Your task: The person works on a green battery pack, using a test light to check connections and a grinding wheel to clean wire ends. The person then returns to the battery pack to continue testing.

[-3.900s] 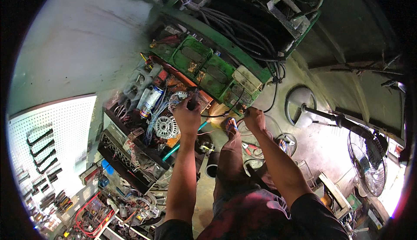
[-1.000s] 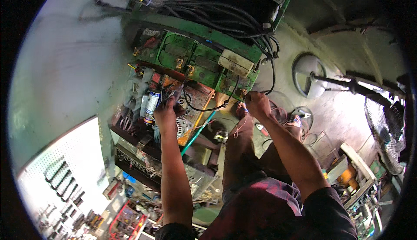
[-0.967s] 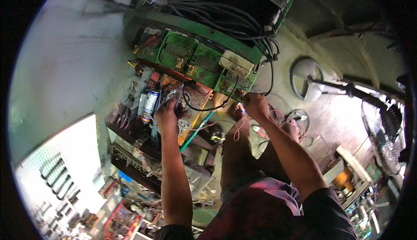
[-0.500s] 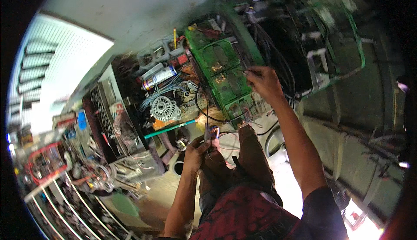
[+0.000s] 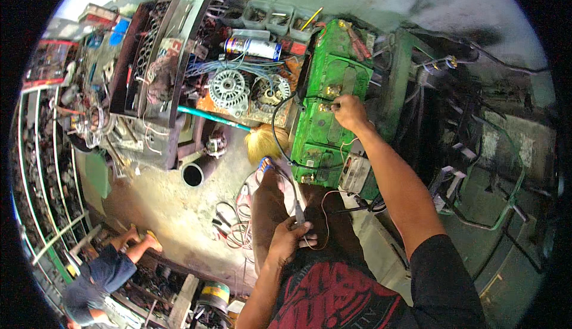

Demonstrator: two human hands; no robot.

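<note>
My left hand (image 5: 288,241), low in front of my shirt, is closed around a grey tapered handle (image 5: 299,212) with a cable at its upper end. A thin wire (image 5: 325,216) loops beside it. My right hand (image 5: 350,113) reaches over a green battery casing (image 5: 329,125), fingers pinched together by a brass-coloured terminal (image 5: 325,108). Whatever is between those fingertips is hidden. A black cable (image 5: 274,127) curves along the casing's left side. Near the casing's front end sits a small grey box (image 5: 356,173).
Left of the casing lie an alternator part (image 5: 229,89), a spray can (image 5: 253,49) and a teal-handled broom (image 5: 265,143). Coiled wires (image 5: 239,233) rest on the floor beside a dark pipe (image 5: 192,175). Another person (image 5: 107,269) is at lower left. Metal frames (image 5: 500,174) stand at right.
My view has swung, showing more floor and another person at lower left. My right hand stays over the green casing, and my left hand with the grey handle appears lower, closer to my shirt.
</note>
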